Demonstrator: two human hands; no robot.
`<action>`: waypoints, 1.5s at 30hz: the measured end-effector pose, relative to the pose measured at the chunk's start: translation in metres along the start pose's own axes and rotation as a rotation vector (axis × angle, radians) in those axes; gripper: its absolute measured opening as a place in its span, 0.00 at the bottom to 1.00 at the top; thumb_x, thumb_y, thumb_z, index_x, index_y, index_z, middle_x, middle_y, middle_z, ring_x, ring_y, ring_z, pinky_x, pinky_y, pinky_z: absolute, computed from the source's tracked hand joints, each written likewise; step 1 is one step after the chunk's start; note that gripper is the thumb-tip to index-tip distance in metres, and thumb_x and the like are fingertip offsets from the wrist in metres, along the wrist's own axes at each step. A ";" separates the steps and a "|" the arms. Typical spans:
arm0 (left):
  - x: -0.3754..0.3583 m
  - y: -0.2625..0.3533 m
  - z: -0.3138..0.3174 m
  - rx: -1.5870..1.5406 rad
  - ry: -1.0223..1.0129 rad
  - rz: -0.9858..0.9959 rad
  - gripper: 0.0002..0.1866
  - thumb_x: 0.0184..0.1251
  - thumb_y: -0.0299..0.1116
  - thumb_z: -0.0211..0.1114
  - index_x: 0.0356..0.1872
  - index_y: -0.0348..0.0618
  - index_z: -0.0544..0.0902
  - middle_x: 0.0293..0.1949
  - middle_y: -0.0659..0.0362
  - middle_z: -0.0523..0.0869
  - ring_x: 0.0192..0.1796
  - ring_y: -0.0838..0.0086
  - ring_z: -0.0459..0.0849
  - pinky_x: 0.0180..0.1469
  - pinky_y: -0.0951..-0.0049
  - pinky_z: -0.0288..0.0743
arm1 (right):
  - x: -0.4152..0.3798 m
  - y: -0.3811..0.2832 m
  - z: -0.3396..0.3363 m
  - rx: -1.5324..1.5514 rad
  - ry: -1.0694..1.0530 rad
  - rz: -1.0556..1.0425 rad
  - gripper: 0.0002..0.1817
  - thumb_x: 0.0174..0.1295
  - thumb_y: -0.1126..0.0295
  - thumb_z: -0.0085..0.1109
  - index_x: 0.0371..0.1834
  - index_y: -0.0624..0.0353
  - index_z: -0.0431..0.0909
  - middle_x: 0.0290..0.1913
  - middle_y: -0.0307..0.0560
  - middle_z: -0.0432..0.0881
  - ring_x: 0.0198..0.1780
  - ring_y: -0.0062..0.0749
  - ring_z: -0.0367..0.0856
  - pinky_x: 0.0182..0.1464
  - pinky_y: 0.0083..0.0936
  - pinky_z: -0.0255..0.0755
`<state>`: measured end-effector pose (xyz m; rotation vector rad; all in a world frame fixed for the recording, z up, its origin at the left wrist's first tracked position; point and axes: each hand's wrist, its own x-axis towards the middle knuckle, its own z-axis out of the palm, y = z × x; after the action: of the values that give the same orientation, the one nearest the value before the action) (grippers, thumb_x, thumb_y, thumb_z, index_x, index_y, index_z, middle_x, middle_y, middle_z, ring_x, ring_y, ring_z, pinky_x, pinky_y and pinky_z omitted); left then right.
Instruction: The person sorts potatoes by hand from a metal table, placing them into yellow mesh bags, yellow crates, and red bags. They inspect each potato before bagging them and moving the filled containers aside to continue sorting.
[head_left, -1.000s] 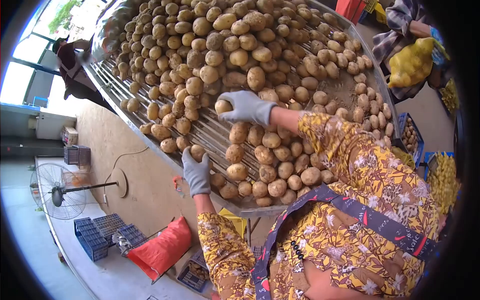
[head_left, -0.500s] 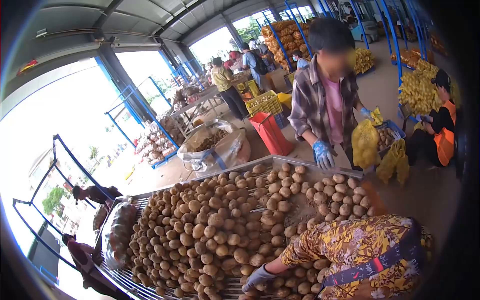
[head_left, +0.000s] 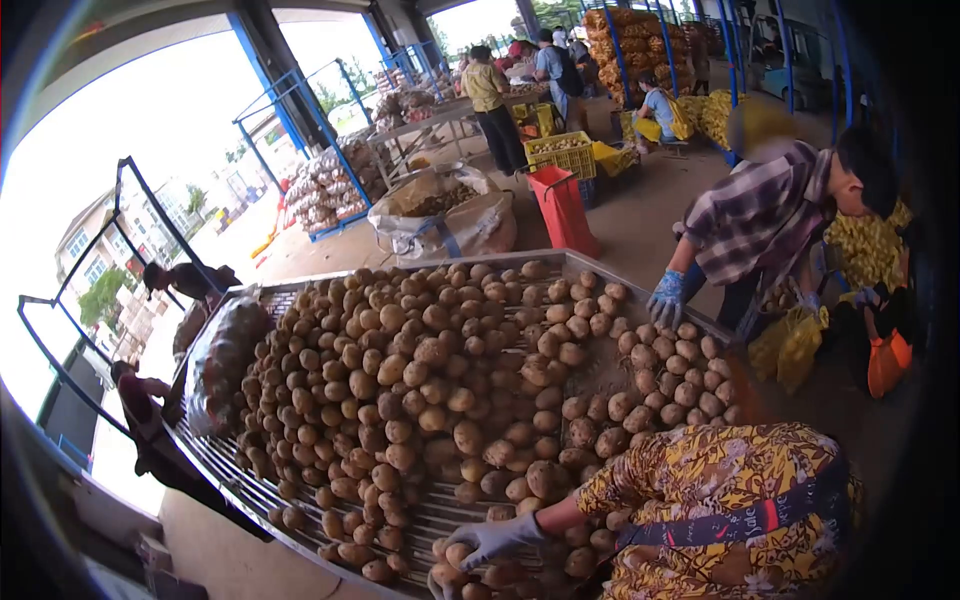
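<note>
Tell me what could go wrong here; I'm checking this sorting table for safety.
Potatoes lie heaped to the slatted table's edge, so some might roll off. The gloved right hand reaches among loose ones, which could shift. A co-worker's blue-gloved hand rests on the far rim, possibly nudging more loose.

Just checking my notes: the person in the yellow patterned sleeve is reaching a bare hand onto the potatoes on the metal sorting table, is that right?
Not quite. The hand is not bare: it wears a grey glove, as the head view shows. The rest holds: it reaches from the yellow patterned sleeve onto the potatoes on the metal sorting table.
</note>
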<state>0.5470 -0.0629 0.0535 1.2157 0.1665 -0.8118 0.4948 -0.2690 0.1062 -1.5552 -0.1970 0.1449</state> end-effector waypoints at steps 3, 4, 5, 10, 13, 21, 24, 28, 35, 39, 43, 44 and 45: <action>-0.106 -0.005 0.014 -0.131 -0.018 0.316 0.26 0.74 0.46 0.67 0.66 0.46 0.71 0.54 0.55 0.81 0.51 0.67 0.84 0.51 0.67 0.83 | -0.033 -0.059 0.034 -0.003 -0.070 0.124 0.32 0.65 0.58 0.69 0.69 0.60 0.73 0.65 0.52 0.75 0.69 0.43 0.73 0.69 0.36 0.69; -0.130 -0.011 0.023 -0.203 0.076 0.365 0.26 0.74 0.44 0.67 0.66 0.46 0.71 0.54 0.56 0.80 0.49 0.69 0.84 0.49 0.70 0.83 | -0.040 -0.058 0.046 -0.077 -0.108 0.123 0.33 0.63 0.54 0.71 0.68 0.57 0.75 0.67 0.55 0.72 0.71 0.47 0.70 0.72 0.39 0.66; -0.157 -0.021 0.016 -0.240 0.141 0.285 0.27 0.73 0.43 0.67 0.67 0.46 0.71 0.56 0.57 0.80 0.50 0.71 0.84 0.50 0.71 0.83 | -0.046 -0.058 0.059 -0.212 -0.137 0.055 0.35 0.62 0.55 0.72 0.70 0.57 0.74 0.69 0.57 0.71 0.75 0.48 0.66 0.77 0.41 0.60; -0.257 -0.093 -0.003 -0.400 0.385 0.192 0.31 0.69 0.47 0.69 0.68 0.46 0.71 0.54 0.57 0.80 0.43 0.73 0.84 0.41 0.74 0.81 | -0.075 -0.049 0.135 0.081 -0.356 0.329 0.38 0.61 0.52 0.72 0.71 0.60 0.73 0.70 0.58 0.72 0.74 0.49 0.68 0.78 0.39 0.60; -0.300 -0.124 -0.014 -0.504 0.506 0.166 0.31 0.70 0.49 0.68 0.68 0.45 0.71 0.50 0.55 0.82 0.36 0.72 0.84 0.33 0.74 0.80 | -0.082 -0.033 0.172 0.079 -0.535 0.437 0.40 0.61 0.47 0.70 0.71 0.61 0.73 0.67 0.59 0.76 0.69 0.46 0.74 0.72 0.38 0.68; -0.319 -0.191 -0.079 -0.388 0.877 -0.021 0.28 0.79 0.46 0.62 0.70 0.39 0.71 0.59 0.52 0.82 0.56 0.67 0.84 0.53 0.69 0.81 | -0.078 0.026 0.204 0.323 -0.543 0.863 0.29 0.77 0.48 0.47 0.70 0.57 0.72 0.64 0.52 0.78 0.64 0.36 0.77 0.61 0.32 0.77; -0.306 -0.174 -0.076 -0.010 1.002 0.055 0.27 0.80 0.42 0.60 0.70 0.36 0.71 0.62 0.51 0.80 0.58 0.66 0.83 0.55 0.68 0.80 | -0.062 -0.004 0.149 0.845 -0.309 1.079 0.23 0.79 0.51 0.47 0.62 0.57 0.76 0.55 0.45 0.83 0.52 0.29 0.84 0.52 0.27 0.81; -0.262 -0.122 -0.046 0.118 1.007 0.214 0.19 0.81 0.34 0.58 0.65 0.35 0.76 0.56 0.53 0.84 0.52 0.69 0.84 0.58 0.68 0.79 | -0.077 -0.020 0.075 0.880 -0.180 0.870 0.22 0.81 0.52 0.49 0.59 0.61 0.77 0.51 0.42 0.84 0.49 0.30 0.84 0.56 0.30 0.81; -0.145 -0.033 0.046 0.485 0.557 0.554 0.18 0.77 0.23 0.60 0.64 0.33 0.78 0.57 0.52 0.84 0.55 0.70 0.84 0.60 0.69 0.79 | -0.085 -0.033 -0.101 -1.024 0.704 -0.150 0.24 0.71 0.59 0.62 0.64 0.62 0.77 0.67 0.55 0.78 0.69 0.52 0.73 0.73 0.45 0.64; -0.084 -0.012 0.077 0.531 0.365 0.631 0.20 0.74 0.25 0.64 0.65 0.34 0.78 0.56 0.53 0.84 0.53 0.73 0.83 0.55 0.72 0.78 | -0.077 0.022 -0.137 -1.199 0.704 0.120 0.35 0.72 0.49 0.56 0.76 0.57 0.68 0.74 0.59 0.71 0.75 0.63 0.63 0.78 0.51 0.57; -0.014 0.035 0.114 0.754 0.320 0.697 0.21 0.74 0.30 0.65 0.65 0.35 0.78 0.57 0.50 0.84 0.58 0.64 0.83 0.61 0.65 0.76 | -0.086 -0.017 -0.099 -0.883 0.447 0.257 0.38 0.71 0.49 0.58 0.82 0.46 0.62 0.77 0.57 0.68 0.79 0.69 0.57 0.80 0.55 0.52; 0.012 0.043 0.117 0.885 0.299 0.734 0.21 0.74 0.32 0.65 0.65 0.35 0.78 0.58 0.48 0.84 0.59 0.60 0.83 0.63 0.62 0.75 | -0.092 -0.003 -0.091 -0.808 0.399 0.153 0.37 0.70 0.49 0.59 0.81 0.45 0.63 0.75 0.56 0.69 0.78 0.68 0.59 0.80 0.56 0.52; 0.035 0.052 0.124 0.944 0.231 0.693 0.23 0.75 0.35 0.65 0.65 0.35 0.77 0.59 0.46 0.83 0.61 0.56 0.82 0.64 0.60 0.74 | -0.099 0.005 -0.080 -0.907 0.240 0.101 0.36 0.69 0.49 0.60 0.80 0.45 0.65 0.75 0.56 0.70 0.78 0.65 0.61 0.80 0.55 0.53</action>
<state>0.5682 -0.1823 0.1209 2.0826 -0.4930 -0.0924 0.4152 -0.3682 0.0973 -2.4677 0.0209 -0.0710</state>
